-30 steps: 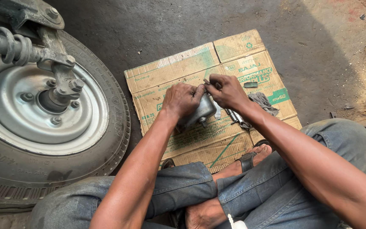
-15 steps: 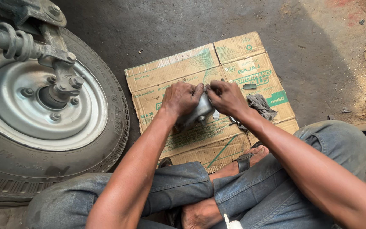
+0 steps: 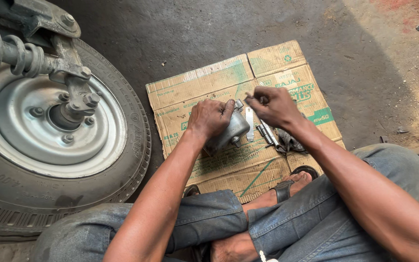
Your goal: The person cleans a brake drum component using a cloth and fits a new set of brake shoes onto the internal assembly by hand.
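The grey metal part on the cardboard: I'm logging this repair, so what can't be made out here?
Head view only:
- Grey metal part: its left side is hidden under the left hand.
- Right hand: whatever its fingertips pinch is too small to identify.
- Tools beside the rag: partly covered by the right wrist.
- Wheel: cut off by the left edge.

flattened brown-green carton (image 3: 209, 85) on floor

Grey concrete floor (image 3: 209, 29), partly shaded, sunlit toward the upper right.
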